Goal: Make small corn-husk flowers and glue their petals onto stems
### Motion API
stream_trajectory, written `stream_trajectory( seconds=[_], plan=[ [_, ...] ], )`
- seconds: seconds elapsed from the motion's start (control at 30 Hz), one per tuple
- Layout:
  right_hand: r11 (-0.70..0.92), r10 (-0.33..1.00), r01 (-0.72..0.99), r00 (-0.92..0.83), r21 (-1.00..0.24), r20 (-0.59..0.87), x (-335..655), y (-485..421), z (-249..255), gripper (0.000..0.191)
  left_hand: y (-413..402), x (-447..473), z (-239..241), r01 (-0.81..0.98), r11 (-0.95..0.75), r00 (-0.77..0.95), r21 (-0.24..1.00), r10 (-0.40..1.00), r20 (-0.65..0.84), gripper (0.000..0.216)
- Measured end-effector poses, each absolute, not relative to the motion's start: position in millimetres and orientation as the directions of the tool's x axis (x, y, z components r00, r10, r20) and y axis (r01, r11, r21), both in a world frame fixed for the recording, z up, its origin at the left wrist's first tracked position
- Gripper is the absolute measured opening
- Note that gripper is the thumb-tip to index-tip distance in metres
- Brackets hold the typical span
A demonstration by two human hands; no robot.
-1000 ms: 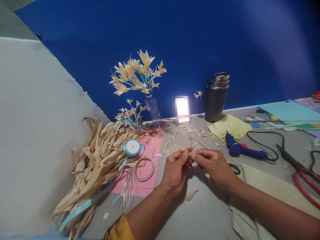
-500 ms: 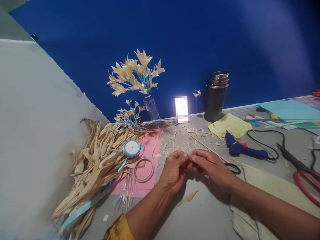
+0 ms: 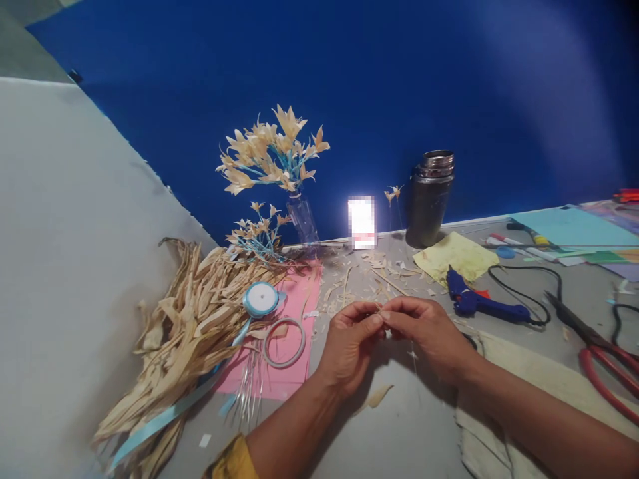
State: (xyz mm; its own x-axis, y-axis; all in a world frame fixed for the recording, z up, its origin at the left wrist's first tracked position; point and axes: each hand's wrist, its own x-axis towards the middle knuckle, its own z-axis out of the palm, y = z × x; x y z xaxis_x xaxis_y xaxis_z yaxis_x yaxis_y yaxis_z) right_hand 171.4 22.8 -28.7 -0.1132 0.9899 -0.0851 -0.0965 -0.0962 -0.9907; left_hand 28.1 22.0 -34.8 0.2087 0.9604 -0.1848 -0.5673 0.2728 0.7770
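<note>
My left hand (image 3: 349, 342) and my right hand (image 3: 424, 329) meet fingertip to fingertip above the grey table (image 3: 399, 426), both pinched on a small pale husk piece (image 3: 380, 311) between them. A thin wire hangs down below my right hand; it is faint. To the left lies a heap of dried corn husks (image 3: 190, 326) with a light blue ribbon spool (image 3: 260, 299) and a tape ring (image 3: 284, 342) on a pink sheet (image 3: 292, 352). Husk scraps (image 3: 364, 279) are scattered just beyond my hands.
A bottle holds finished husk flowers (image 3: 272, 150) at the back by the blue wall. A metal flask (image 3: 429, 198), a yellow sheet (image 3: 454, 256), a blue glue gun (image 3: 482, 305) with black cord and red-handled scissors (image 3: 599, 349) lie to the right. Coloured papers (image 3: 574, 229) sit far right.
My hands have stayed together, pinching the small piece, with slight finger shifts. The view has tilted a little; nothing else on the table has moved.
</note>
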Motion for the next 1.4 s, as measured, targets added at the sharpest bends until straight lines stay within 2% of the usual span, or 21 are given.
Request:
stream_trajectory(
  seconds=[0.17,0.3,0.4,0.47,0.53,0.63,0.7,0.83,0.93,1.07,1.13,1.17,1.2,1.27,1.33,1.4],
  plan=[
    [-0.076,0.985,-0.01,-0.156,-0.997,-0.074,169.9,20.9,-27.3,0.018,23.1,27.9,-39.3,-0.528,0.311,0.19,0.79,0.95,-0.248,0.029],
    [0.029,0.958,0.198,-0.285,-0.98,-0.029,190.9,30.9,-11.8,0.017,27.5,23.6,-33.2,-0.514,0.278,0.15,0.811,0.961,-0.234,0.024],
    [0.186,0.98,0.503,-0.033,-0.844,0.197,225.9,41.4,7.3,0.019,33.0,18.3,-27.3,-0.522,0.246,0.081,0.817,0.968,-0.239,0.024],
    [0.196,0.948,0.667,0.058,-0.719,0.312,249.7,42.3,13.6,0.02,35.3,15.7,-25.8,-0.519,0.26,0.083,0.814,0.963,-0.255,0.023],
    [0.19,0.962,0.785,-0.029,-0.59,0.271,267.5,35.6,8.7,0.021,35.8,14.7,-26.4,-0.507,0.284,0.113,0.814,0.958,-0.264,0.022],
    [0.232,0.97,0.894,-0.244,-0.383,0.017,279.6,16.5,-16.3,0.017,34.5,15.5,-29.4,-0.471,0.33,0.177,0.818,0.944,-0.279,0.019],
    [0.25,0.96,0.929,-0.274,-0.273,-0.056,280.4,5.0,-34.5,0.009,32.9,17.3,-31.2,-0.437,0.371,0.226,0.819,0.927,-0.3,0.018],
    [0.291,0.948,0.946,-0.305,-0.142,-0.088,272.8,-1.3,-48.8,0.008,25.6,24.7,-33.2,-0.394,0.458,0.395,0.797,0.867,-0.304,0.019],
    [0.312,0.943,0.947,-0.318,-0.075,-0.102,263.4,3.6,-40.6,0.01,17.2,32.7,-36.8,-0.329,0.563,0.563,0.758,0.761,-0.321,0.023],
    [0.274,0.957,0.961,-0.269,0.033,-0.109,267.5,7.0,-27.3,0.012,13.2,36.9,-47.0,-0.291,0.599,0.56,0.746,0.739,-0.375,0.025],
    [0.256,0.966,0.964,-0.253,0.064,-0.053,283.8,4.9,-25.9,0.017,15.5,35.0,-50.8,-0.296,0.591,0.538,0.751,0.753,-0.38,0.027],
    [0.202,0.979,0.976,-0.2,0.081,-0.033,293.9,3.2,-26.4,0.014,17.2,33.6,-51.8,-0.298,0.59,0.535,0.751,0.754,-0.381,0.028],
    [0.196,0.98,0.979,-0.197,0.061,0.013,303.9,1.2,-27.4,0.008,18.8,32.1,-52.1,-0.297,0.589,0.535,0.752,0.755,-0.38,0.029],
    [0.216,0.975,0.971,-0.21,-0.098,0.067,317.4,-3.2,-29.2,0.015,21.4,29.6,-51.0,-0.295,0.563,0.517,0.772,0.774,-0.366,0.029],
    [0.211,0.972,0.918,-0.234,-0.336,-0.028,317.0,-8.4,-29.7,0.023,22.7,28.2,-48.4,-0.297,0.494,0.459,0.817,0.824,-0.332,0.029],
    [0.176,0.955,0.85,-0.27,-0.496,-0.123,303.6,-13.5,-28.8,0.023,22.8,28.0,-45.1,-0.287,0.423,0.398,0.859,0.869,-0.295,0.026]
  ],
)
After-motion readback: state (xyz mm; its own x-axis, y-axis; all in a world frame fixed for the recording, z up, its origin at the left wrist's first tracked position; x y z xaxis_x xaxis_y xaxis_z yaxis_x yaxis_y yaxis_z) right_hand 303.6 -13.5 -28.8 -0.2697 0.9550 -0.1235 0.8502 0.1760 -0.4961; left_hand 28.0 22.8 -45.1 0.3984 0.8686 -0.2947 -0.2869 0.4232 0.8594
